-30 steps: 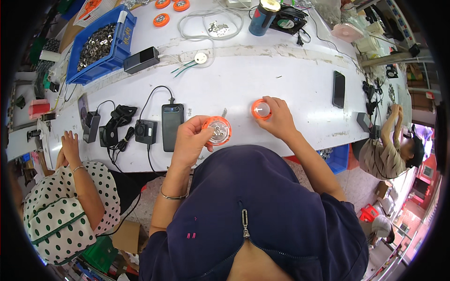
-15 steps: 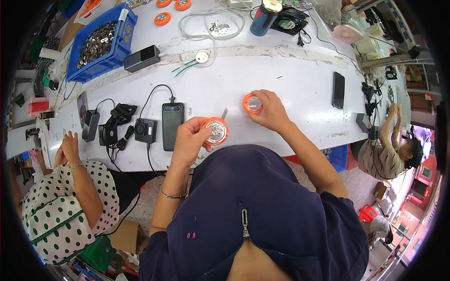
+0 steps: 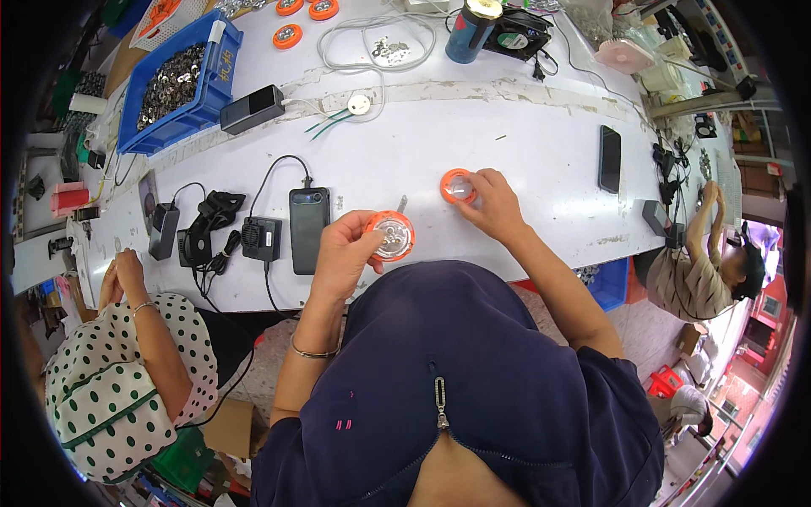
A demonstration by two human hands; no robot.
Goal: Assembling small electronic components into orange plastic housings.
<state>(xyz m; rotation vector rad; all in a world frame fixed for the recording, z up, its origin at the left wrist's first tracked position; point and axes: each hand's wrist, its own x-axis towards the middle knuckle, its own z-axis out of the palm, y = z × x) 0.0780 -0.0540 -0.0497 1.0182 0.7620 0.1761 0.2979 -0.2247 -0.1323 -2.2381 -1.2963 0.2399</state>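
My left hand (image 3: 345, 247) is closed round the edge of a round orange LED puck light (image 3: 393, 236), whose silvery face with several LEDs is turned up. To the right and a bit farther off, my right hand (image 3: 490, 203) pinches an orange ring-shaped cover with a clear middle (image 3: 457, 185), its fingers on the right rim. The two parts are apart from each other, above the white table. A thin grey strip (image 3: 402, 204) lies just beyond the puck light.
Left of my hands are a black power bank (image 3: 310, 231) and a black charger (image 3: 262, 237). A blue bin of small metal parts (image 3: 196, 110) stands far left. At the right lies a phone (image 3: 609, 159). Far off are a blue cup (image 3: 470, 34) and coiled white cable (image 3: 372, 38). Co-workers sit on both sides.
The orange cover in my right hand has turned slightly, showing more of its clear middle. My left hand still holds the puck light, nearly in place.
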